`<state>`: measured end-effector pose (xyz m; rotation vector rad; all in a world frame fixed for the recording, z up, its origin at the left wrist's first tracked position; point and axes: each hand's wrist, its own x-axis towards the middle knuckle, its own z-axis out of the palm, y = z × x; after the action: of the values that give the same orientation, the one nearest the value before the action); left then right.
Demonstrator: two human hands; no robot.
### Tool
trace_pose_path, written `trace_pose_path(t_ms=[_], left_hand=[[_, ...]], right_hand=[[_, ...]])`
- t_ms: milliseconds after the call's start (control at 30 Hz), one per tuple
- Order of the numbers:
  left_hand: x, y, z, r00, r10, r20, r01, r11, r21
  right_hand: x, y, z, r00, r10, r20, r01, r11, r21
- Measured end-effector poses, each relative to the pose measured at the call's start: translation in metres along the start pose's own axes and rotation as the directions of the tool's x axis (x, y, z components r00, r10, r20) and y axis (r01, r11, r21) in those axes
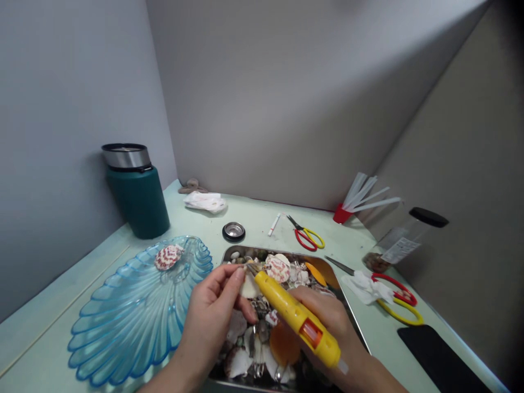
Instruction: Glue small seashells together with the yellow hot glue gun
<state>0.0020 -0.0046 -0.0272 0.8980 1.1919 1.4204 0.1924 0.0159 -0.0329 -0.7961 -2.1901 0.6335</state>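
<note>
My right hand (327, 316) is wrapped around a yellow hot glue gun (297, 311), whose nozzle points up and left. A clear glue stick (343, 366) pokes out of its back end. At the nozzle tip, my left hand (221, 300) has its thumb and forefinger pinched together on a small pale shell (249, 287); the fingers partly cover it. Both hands are above a metal tray (347, 305) full of shells and small stones. In the tray lie a red-and-white scallop shell (278, 267) and an orange shell (284, 344).
Left stands a blue shell-shaped dish (135, 305) holding a speckled scallop shell (168, 257), with a teal flask (139, 202) behind. Beyond the tray are a round lid (233, 231) and scissors (307, 238). Right are larger scissors (399, 295), tissue (364, 286), a jar (401, 240), glue sticks (360, 191) and a phone (440, 355).
</note>
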Motion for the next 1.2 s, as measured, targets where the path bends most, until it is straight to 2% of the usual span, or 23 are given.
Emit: trace_pose_path(t_ms=[600,900,1200], left_hand=[[-0.0016,0.0046,0.0009,0.999,0.036,-0.038,-0.034,0.997,0.065],[-0.0027,0.0036,0.0009,0.997,0.082,-0.009,-0.080,0.984,0.159],[-0.0021,0.0055,0.0014,0.996,0.079,-0.046,-0.074,0.993,0.094]], right_hand=[[-0.0001,-0.0009,-0.0035,0.998,0.055,-0.020,-0.056,0.997,-0.054],[0.0037,-0.0062,-0.0039,1.000,-0.010,-0.005,0.010,1.000,-0.017],[0.0037,-0.0053,-0.0037,0.998,0.035,-0.048,-0.038,0.998,-0.053]])
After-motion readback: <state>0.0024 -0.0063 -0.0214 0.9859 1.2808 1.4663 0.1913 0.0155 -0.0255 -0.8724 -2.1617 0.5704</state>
